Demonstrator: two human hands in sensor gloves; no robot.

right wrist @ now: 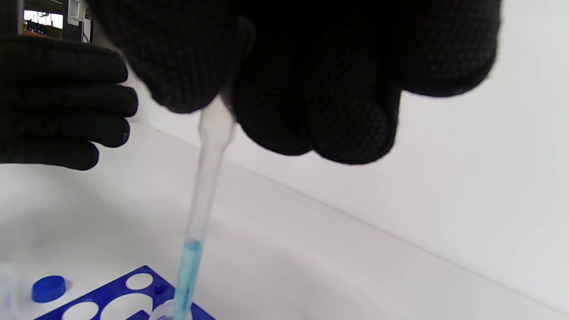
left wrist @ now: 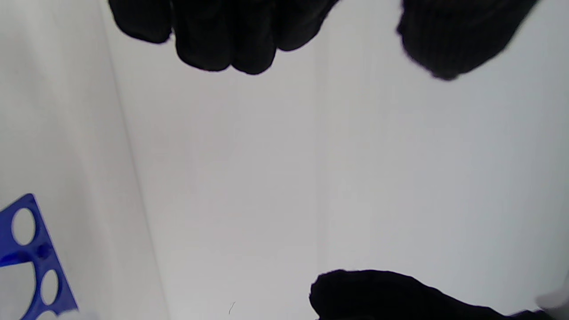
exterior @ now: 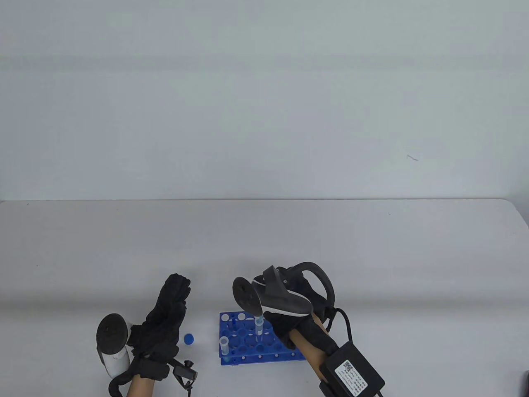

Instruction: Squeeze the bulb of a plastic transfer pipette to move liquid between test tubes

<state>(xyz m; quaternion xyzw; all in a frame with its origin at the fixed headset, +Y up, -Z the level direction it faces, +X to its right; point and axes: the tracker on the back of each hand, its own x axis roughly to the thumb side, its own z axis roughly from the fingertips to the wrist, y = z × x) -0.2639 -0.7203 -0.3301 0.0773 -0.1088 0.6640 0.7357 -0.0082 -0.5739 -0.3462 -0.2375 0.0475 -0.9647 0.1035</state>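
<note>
A blue tube rack stands on the table near the front edge. Two open test tubes stand in it: one at the front left and one in the middle. My right hand is over the rack and grips the bulb of a clear plastic pipette. The pipette's stem holds blue liquid and its tip is inside the middle tube. My left hand is open and empty, left of the rack, fingers pointing away; it also shows in the right wrist view.
A blue tube cap lies on the table between my left hand and the rack; it also shows in the right wrist view. A corner of the rack shows in the left wrist view. A white wall rises behind the table.
</note>
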